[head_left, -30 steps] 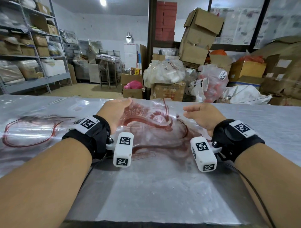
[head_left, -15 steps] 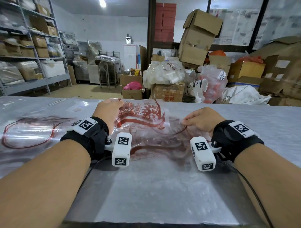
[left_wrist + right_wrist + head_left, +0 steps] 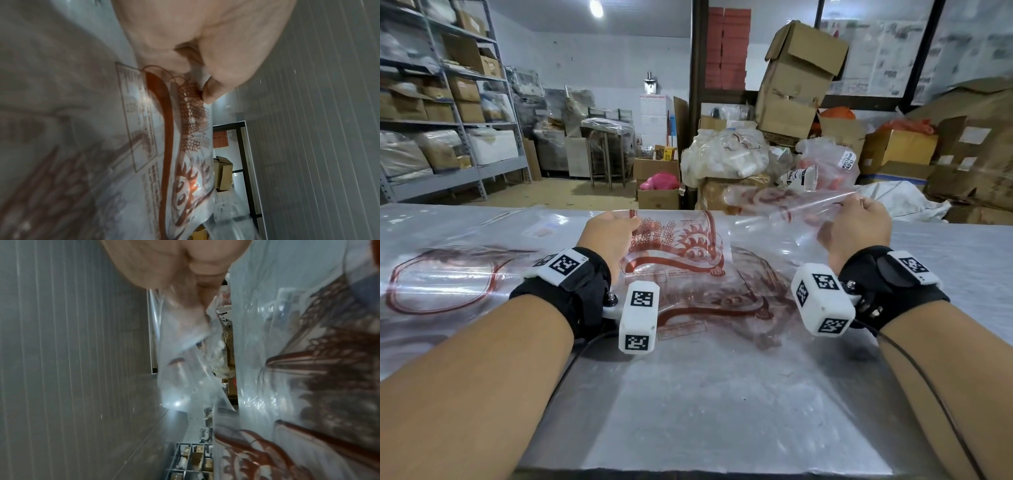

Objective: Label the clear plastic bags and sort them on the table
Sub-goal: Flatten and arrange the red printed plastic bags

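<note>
A person at a metal table [image 3: 688, 394] in a crowded storeroom lifts one clear plastic bag [image 3: 739, 236] off a heap of the same bags, with both hands on its far edge. The left hand [image 3: 613, 236] pinches the bag's left corner just beside the printed red wheat and sun design, a grip the left wrist view confirms, thumb [image 3: 211, 92] pressed to the film against the curled fingers. The right hand [image 3: 859, 226] is closed on the opposite corner and raised higher, so the sheet stretches taut between the hands and slopes up to the right, its near part trailing down onto the heap [image 3: 722, 301] below. The right wrist view shows the film bunched in those fingers [image 3: 191, 313], though blurred. To the left, more bags [image 3: 448, 284] lie flat and spread on the table, a red oval outline showing through them, and a small pale patch [image 3: 544, 231] near their far edge may be a label, though it is too faint to tell. No label can be made out on the bag in hand, and no roll or sheet of labels is in sight. Judged from this, the work is in an early or middle stage: some bags appear laid aside on the left, one is being separated, and the heap under the hands remains to be handled. Cardboard boxes [image 3: 801, 75] and shelves [image 3: 448, 120] crowd the room beyond.
</note>
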Motion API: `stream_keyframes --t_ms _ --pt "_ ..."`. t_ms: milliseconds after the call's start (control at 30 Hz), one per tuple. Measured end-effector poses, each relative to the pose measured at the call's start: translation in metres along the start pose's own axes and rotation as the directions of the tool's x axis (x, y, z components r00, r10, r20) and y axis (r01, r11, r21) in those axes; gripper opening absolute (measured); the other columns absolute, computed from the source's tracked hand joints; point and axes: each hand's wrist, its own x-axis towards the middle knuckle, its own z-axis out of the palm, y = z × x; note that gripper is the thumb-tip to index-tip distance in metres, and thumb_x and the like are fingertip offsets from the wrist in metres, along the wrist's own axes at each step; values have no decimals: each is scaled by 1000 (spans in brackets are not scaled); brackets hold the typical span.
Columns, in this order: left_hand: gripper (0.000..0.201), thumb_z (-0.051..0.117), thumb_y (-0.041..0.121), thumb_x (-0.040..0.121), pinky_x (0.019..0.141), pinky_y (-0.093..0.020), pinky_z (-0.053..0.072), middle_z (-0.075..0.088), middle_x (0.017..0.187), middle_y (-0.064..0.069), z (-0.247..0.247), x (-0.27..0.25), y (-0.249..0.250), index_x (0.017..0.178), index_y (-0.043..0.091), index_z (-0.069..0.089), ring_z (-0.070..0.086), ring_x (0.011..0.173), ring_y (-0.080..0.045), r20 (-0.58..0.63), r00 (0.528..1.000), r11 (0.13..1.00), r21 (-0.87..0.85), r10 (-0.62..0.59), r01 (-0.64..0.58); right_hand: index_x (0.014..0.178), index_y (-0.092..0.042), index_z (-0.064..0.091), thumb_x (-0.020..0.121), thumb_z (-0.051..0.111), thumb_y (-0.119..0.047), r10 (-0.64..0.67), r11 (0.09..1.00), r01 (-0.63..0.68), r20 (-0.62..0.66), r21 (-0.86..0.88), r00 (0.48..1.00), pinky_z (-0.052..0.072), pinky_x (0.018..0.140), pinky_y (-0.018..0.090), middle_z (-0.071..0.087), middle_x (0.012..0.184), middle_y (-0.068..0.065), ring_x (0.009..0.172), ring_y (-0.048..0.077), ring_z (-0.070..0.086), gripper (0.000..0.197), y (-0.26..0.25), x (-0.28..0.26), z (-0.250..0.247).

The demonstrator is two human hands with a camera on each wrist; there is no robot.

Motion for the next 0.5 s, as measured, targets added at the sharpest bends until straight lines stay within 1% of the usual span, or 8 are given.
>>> stream_keyframes --t_ms 33,67,133,200,267,367,433,500 --pt "15 66 18 95 87 -52 60 72 113 -14 -1 1 -1 110 13 67 70 102 -37 -5 1000 1000 8 -2 2 105 -9 54 108 40 -21 -1 1000 1 -2 1 1000 43 42 18 60 87 6 54 5 70 18 -2 1 -1" --pt "14 68 19 93 91 -53 58 73 112 -14 -1 2 -1 106 14 68 70 104 -38 -7 1000 1000 20 2 -2 97 -10 52 109 39 -20 5 1000 -5 4 19 1000 45 46 18 56 84 5 49 1 65 20 -4 2 -1" --pt "15 69 22 86 98 -54 53 74 111 -12 -1 4 -3 100 17 69 68 108 -37 6 1000 999 38 11 -11 90 -15 48 109 37 -22 50 993 -54 46 100 998 52 54 21 57 89 9 55 9 63 22 -4 6 1" --pt "25 70 28 74 100 -54 51 74 111 -10 -1 6 -4 98 20 70 68 110 -36 24 1000 999 51 -2 1 90 -17 50 108 40 -23 115 989 -121 74 83 991 51 49 21 59 84 6 57 13 59 21 -4 5 3" --pt "29 71 33 69 99 -55 51 75 111 -10 0 6 -5 96 22 71 68 109 -36 47 999 998 55 -13 11 94 -17 54 107 43 -22 144 989 -146 91 20 985 41 39 19 56 73 2 46 11 53 18 0 2 6" --pt "27 73 32 70 100 -57 50 75 112 -11 0 5 -5 95 20 72 67 111 -37 74 997 999 45 -18 14 87 -17 51 107 42 -22 158 987 -148 207 -63 965 25 36 17 42 63 0 36 8 38 22 7 -1 11" --pt "30 71 32 69 101 -57 49 75 111 -8 1 4 -4 97 21 71 67 113 -35 81 997 999 53 -18 13 85 -16 51 107 44 -22 168 983 -145 243 -110 955 21 36 17 39 63 -1 37 7 33 23 9 -4 12" --pt "29 69 32 69 100 -56 50 76 109 -8 0 5 -4 96 22 71 68 111 -35 71 997 998 70 -13 8 89 -16 52 106 43 -21 162 984 -140 239 -105 957 21 36 17 42 68 -1 39 7 33 20 6 -6 12"
